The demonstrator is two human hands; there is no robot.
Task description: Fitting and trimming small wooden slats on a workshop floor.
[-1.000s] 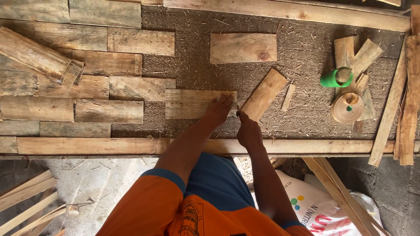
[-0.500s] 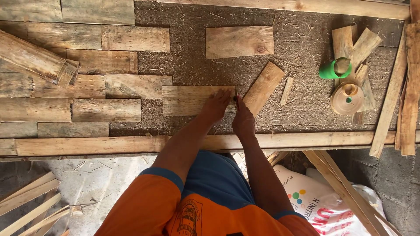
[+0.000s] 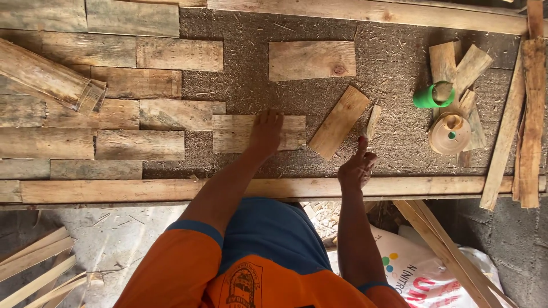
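Note:
My left hand [image 3: 266, 134] lies flat on a short wooden plank [image 3: 231, 134] that rests on the rough brown board [image 3: 251, 85], beside rows of fitted planks [image 3: 137, 114] at the left. My right hand [image 3: 357, 166] hovers near the front rail with the index finger pointing up toward a thin wood sliver [image 3: 373, 121]; it holds nothing. A tilted plank [image 3: 339, 121] lies between the two hands. Another loose plank [image 3: 311, 60] sits farther back.
A green cup [image 3: 432, 96] and a round tan container [image 3: 450, 133] sit on wood offcuts at the right. Long slats [image 3: 528, 114] lean along the right edge. A wooden rail [image 3: 114, 190] runs along the front. A printed sack [image 3: 411, 268] and loose slats [image 3: 34, 262] lie below.
My left hand stayed on the short plank, which now lies closer to the fitted rows. My right hand drew back from the tilted plank toward the front rail.

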